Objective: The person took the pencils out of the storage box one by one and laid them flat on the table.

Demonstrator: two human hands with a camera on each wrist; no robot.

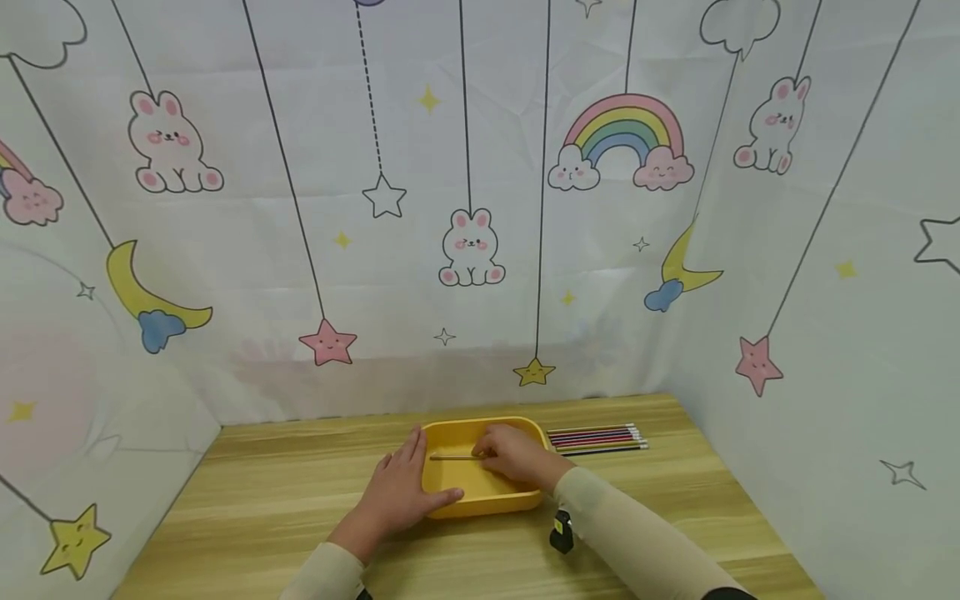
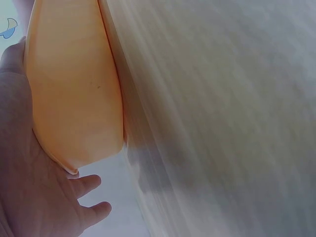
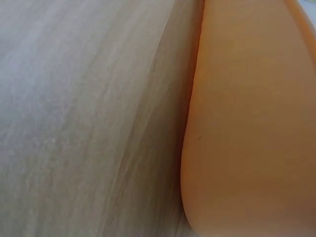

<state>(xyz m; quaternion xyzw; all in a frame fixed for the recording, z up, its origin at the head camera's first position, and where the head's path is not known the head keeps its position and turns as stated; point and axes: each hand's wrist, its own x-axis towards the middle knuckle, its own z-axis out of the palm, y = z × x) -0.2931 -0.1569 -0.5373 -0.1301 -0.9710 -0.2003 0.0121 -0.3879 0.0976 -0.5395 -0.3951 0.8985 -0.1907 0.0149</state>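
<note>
A yellow rectangular tray [image 1: 483, 506] with rounded corners sits on the wooden table. Inside it, my right hand [image 1: 519, 455] pinches a thin gold-coloured pencil [image 1: 454, 457], which lies crosswise low over the tray floor and points left. My left hand [image 1: 399, 490] rests along the tray's left side, fingers extended at the rim and thumb over the front edge. In the left wrist view, that hand [image 2: 34, 182] lies against the rim with fingers reaching past the tray corner. The right wrist view shows only the tray's outer wall [image 3: 252, 123] and table; the right hand is hidden there.
Several striped pencils [image 1: 596, 437] with white ends lie in a row just right of the tray. The wooden tabletop [image 1: 285, 492] extends on both sides. White cloth walls [image 1: 390, 292] with printed rabbits, stars and moons enclose the back and sides.
</note>
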